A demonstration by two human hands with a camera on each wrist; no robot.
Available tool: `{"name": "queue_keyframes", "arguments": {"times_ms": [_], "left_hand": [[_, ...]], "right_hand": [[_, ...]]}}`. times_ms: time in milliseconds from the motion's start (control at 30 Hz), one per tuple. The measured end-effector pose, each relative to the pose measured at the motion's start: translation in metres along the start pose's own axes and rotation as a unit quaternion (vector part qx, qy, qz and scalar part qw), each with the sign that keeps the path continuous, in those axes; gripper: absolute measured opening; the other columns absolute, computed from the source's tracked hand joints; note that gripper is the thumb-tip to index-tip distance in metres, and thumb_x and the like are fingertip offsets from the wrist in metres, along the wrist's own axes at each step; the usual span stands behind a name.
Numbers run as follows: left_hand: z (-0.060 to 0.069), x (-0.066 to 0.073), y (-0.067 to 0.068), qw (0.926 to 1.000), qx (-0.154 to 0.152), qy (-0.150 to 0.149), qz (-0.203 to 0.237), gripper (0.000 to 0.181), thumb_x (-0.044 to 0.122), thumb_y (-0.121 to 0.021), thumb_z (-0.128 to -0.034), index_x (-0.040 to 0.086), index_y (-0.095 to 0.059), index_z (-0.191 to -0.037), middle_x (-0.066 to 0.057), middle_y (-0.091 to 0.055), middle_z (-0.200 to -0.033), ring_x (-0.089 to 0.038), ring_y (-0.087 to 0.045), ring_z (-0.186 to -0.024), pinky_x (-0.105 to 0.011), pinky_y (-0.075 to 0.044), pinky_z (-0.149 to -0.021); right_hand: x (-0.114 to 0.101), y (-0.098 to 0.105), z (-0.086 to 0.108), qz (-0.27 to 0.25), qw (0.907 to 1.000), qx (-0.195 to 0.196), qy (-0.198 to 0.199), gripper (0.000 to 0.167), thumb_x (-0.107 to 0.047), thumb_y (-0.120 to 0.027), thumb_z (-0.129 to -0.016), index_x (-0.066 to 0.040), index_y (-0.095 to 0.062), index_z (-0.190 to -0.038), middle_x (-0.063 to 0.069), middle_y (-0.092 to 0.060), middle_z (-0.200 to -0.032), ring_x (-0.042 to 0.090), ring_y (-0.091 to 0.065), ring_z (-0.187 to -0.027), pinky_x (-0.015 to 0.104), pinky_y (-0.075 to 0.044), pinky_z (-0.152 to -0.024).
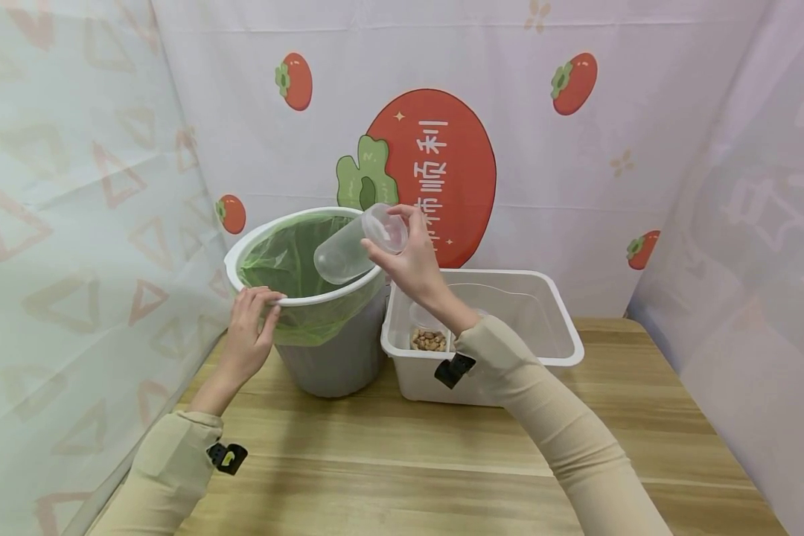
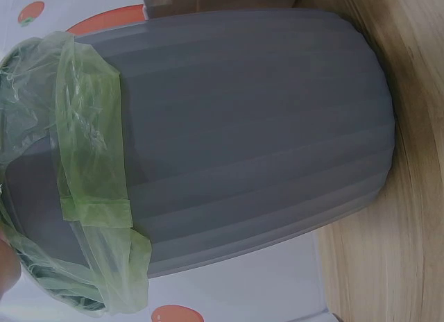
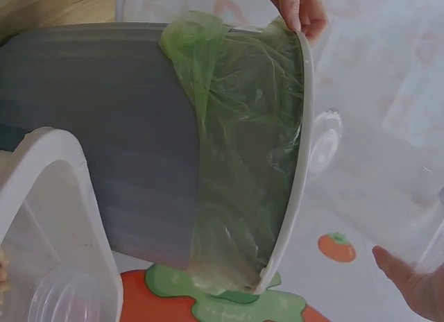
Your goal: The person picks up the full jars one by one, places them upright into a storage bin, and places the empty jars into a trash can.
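A grey trash can (image 1: 331, 365) with a white rim (image 1: 308, 299) is lined with a green bag (image 1: 275, 253). My left hand (image 1: 251, 320) grips the near-left part of that rim, fingers over it; only a sliver of this hand shows in the left wrist view. My right hand (image 1: 409, 257) holds a clear plastic jar (image 1: 345, 251) near its wider end, fingers and thumb on opposite sides. The jar is tilted above the can's mouth, its narrower end pointing down and left. No contents are visible through the jar's wall.
Right of the can stands a white tub (image 1: 549, 327), partly behind my right forearm. Inside it are brown nuts (image 1: 429, 340) and a clear round plastic piece (image 3: 66, 298). All of this rests on a wooden table (image 1: 375, 469), with printed curtains (image 1: 522, 171) around it.
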State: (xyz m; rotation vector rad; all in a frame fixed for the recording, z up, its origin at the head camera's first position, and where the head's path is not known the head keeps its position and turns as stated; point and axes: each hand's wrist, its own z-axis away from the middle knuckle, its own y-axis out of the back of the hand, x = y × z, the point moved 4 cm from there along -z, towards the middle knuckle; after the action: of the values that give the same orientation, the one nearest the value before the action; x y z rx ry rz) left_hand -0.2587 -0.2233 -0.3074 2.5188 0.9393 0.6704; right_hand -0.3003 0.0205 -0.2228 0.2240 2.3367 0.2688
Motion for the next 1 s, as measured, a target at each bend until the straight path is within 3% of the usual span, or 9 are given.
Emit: {"name": "queue_keyframes", "arguments": {"times_ms": [333,667,1000], "left_hand": [[0.0,0.0,0.0,1.0,0.0,0.0,-0.004,0.017,-0.01,-0.05,-0.0807,-0.005,-0.054,-0.096,-0.022,-0.051,-0.098,-0.038,-0.041,-0.101,-0.052,-0.016,-0.102],[0.001,0.0,0.0,1.0,-0.001,0.0,-0.005,0.017,-0.01,-0.05,-0.0809,-0.005,-0.054,-0.097,-0.021,-0.051,-0.098,-0.037,-0.041,-0.102,-0.052,-0.016,-0.102],[0.001,-0.001,-0.001,1.0,-0.004,0.003,-0.008,0.016,-0.007,-0.05,-0.0822,-0.004,-0.054,-0.097,-0.021,-0.05,-0.099,-0.037,-0.041,-0.103,-0.05,-0.015,-0.104]], "right_hand": [[0.007,-0.013,0.001,0.01,0.9995,-0.023,-0.018,0.052,-0.02,-0.068,-0.076,-0.002,-0.039,-0.115,0.013,-0.042,-0.109,0.021,-0.044,-0.096,0.026,-0.048,-0.069],[0.011,-0.024,0.002,0.03,0.999,-0.031,-0.01,0.051,-0.017,-0.07,-0.076,-0.001,-0.042,-0.115,0.016,-0.041,-0.111,0.023,-0.045,-0.103,0.032,-0.044,-0.081],[0.018,-0.024,0.011,0.017,0.9967,-0.068,-0.04,0.046,-0.019,-0.065,-0.081,-0.004,-0.045,-0.119,0.014,-0.038,-0.12,0.024,-0.042,-0.113,0.038,-0.04,-0.092]]}}
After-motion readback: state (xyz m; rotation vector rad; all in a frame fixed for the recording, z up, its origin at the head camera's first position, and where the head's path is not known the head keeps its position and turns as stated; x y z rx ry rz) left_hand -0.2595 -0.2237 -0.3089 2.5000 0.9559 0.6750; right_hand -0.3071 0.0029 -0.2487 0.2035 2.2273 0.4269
